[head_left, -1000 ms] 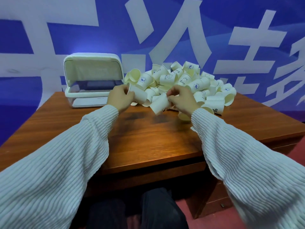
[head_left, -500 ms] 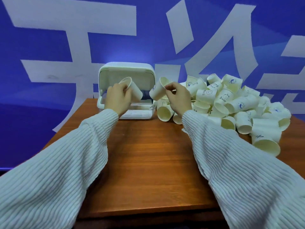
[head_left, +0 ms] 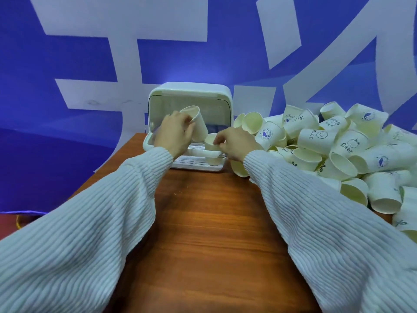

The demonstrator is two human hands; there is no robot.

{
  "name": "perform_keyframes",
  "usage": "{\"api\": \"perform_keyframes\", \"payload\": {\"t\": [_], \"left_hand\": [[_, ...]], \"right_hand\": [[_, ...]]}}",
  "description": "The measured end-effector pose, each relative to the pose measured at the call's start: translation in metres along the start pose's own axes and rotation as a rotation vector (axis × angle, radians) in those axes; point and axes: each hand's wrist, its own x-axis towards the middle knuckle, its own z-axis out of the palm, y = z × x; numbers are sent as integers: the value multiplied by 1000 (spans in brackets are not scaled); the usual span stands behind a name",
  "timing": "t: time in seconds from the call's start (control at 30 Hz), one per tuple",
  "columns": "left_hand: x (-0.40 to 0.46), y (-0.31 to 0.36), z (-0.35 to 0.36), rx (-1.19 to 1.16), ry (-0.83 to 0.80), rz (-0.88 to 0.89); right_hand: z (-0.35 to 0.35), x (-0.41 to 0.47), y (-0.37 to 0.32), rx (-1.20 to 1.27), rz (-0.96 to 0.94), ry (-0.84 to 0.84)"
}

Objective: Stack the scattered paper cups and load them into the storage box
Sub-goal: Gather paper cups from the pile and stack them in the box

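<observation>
A white storage box (head_left: 190, 92) with its lid raised stands at the far end of the wooden table. My left hand (head_left: 173, 133) grips a cream paper cup (head_left: 197, 125), tilted, mouth up, in front of the open lid. My right hand (head_left: 234, 142) pinches the rim of a second cup (head_left: 211, 143) that stands upright inside the box, on its slatted tray. A big heap of scattered paper cups (head_left: 334, 150) lies to the right of the box.
The wooden table (head_left: 212, 222) stretches toward me between my two sleeves. The cup heap reaches the right edge of the view. A blue wall with large white characters (head_left: 112, 64) rises right behind the box.
Both hands carried their cups from the heap over to the box. The right hand has lowered its cup into the box; the left cup stays raised. The view has come closer.
</observation>
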Motion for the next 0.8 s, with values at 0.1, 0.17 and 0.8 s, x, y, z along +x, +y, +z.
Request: {"api": "perform_keyframes", "payload": {"t": [0.1,0.17,0.8], "left_hand": [[1,6,5,30,-41,39],[5,10,7,17,-56,64],[7,20,67,106,-526,252]], "right_hand": [[-5,-2,7,95,6,38],[-16,-10,11,174,14,146],[-39,-85,51,-17,258,109]]}}
